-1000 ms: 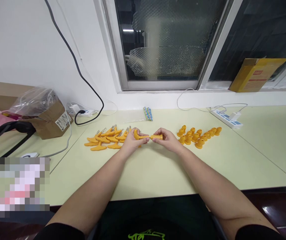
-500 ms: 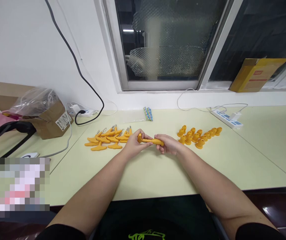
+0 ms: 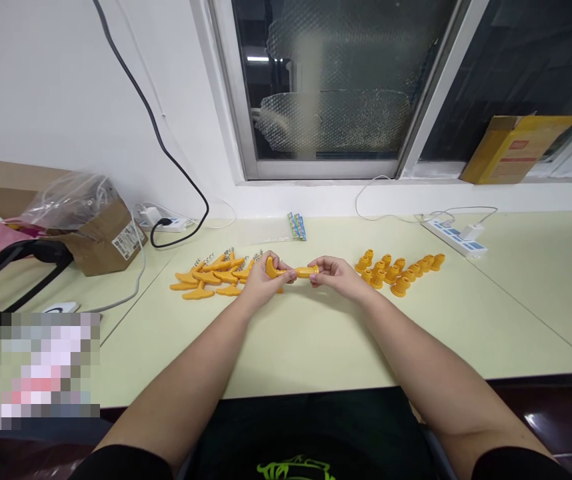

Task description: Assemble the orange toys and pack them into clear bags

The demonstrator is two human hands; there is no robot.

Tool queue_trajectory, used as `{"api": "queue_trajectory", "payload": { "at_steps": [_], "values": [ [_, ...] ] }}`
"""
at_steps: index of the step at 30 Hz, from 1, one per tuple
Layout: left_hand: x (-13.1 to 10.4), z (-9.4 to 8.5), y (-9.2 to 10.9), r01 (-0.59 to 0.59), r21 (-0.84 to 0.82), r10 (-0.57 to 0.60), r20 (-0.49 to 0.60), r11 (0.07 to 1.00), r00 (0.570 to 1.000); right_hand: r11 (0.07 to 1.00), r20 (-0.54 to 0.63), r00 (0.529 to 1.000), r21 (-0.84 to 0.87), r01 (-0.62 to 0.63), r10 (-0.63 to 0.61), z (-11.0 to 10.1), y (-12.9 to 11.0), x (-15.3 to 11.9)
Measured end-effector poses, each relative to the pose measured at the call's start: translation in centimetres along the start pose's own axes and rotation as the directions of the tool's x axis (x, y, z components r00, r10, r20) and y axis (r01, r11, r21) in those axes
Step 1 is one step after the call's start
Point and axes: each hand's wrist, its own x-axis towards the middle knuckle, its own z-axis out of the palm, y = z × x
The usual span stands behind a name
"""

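My left hand (image 3: 260,283) is closed around the yellow T-shaped handle of a corkscrew (image 3: 271,268). A ribbed yellow sleeve (image 3: 306,272) is in line with the handle, over where the screw would be; the screw itself is hidden. With thumb and fingers, my right hand (image 3: 340,276) pinches the sleeve's right end. To the left lies a pile of yellow-handled corkscrews (image 3: 207,277) with bare metal spirals pointing away from me. Several matching flared sleeves (image 3: 392,274) stand in loose rows to the right.
A cardboard box (image 3: 109,233) with plastic wrap sits at the left by a black cable (image 3: 166,150). Blue-green packets (image 3: 297,227) lie near the wall. A power strip (image 3: 453,238) is at the back right. A yellow carton (image 3: 516,150) leans on the window.
The corkscrew and sleeve have shifted slightly up and left. My right hand has moved from wrapping the sleeve to pinching its end, leaving more of the sleeve showing.
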Motion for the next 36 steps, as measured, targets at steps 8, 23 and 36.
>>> {"api": "queue_trajectory", "payload": {
  "at_steps": [8, 23, 36],
  "values": [
    [-0.2, -0.4, -0.3, -0.023, 0.124, 0.024, -0.008, 0.992, 1.0, 0.949, 0.023, 0.97, 0.202, -0.241, 0.242, 1.0, -1.1, -0.1],
    [0.1, -0.4, -0.4, 0.01, 0.096, -0.008, -0.019, 0.995, 1.0, 0.997, -0.016, 0.999, -0.063, 0.043, -0.044, 1.3, -0.4, -0.3],
    [-0.2, -0.1, -0.3, -0.028, 0.201, 0.035, -0.034, 0.979, 0.999, 0.935, -0.06, 0.951, 0.212, -0.285, 0.303, 2.4, 0.0, 0.5]
  ]
}}
